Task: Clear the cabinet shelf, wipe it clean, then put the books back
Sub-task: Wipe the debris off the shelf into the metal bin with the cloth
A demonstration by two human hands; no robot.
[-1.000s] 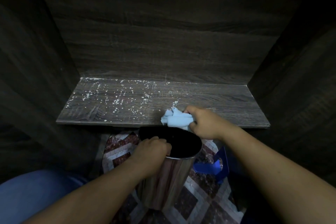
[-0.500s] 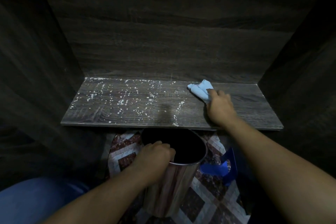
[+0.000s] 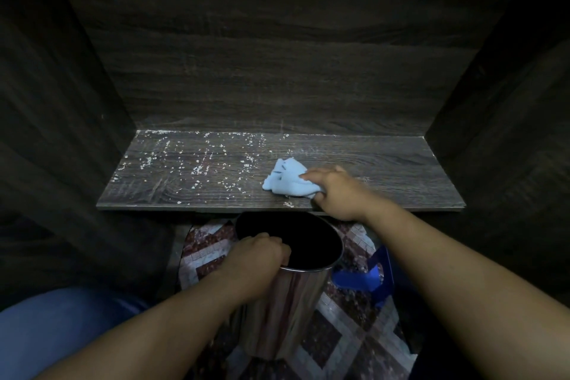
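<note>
The dark wooden cabinet shelf (image 3: 385, 163) holds no books. White crumbs (image 3: 197, 163) speckle its left and middle parts. My right hand (image 3: 334, 191) grips a crumpled light blue cloth (image 3: 285, 179) and holds it down on the shelf near the front edge, right of centre. My left hand (image 3: 257, 256) grips the rim of a shiny metal bin (image 3: 293, 296), held just below the shelf's front edge. The bin's dark opening faces up. No books are in view.
Dark wooden side walls (image 3: 61, 102) and a back panel (image 3: 277, 71) close in the shelf. Below lies a patterned tile floor (image 3: 348, 336). A blue plastic object (image 3: 361, 281) sits right of the bin. A blue-clad knee (image 3: 55, 330) shows at bottom left.
My right hand swept the cloth from the shelf's front edge to the back, then drew it forward and left again. The left hand kept holding the bin under the edge.
</note>
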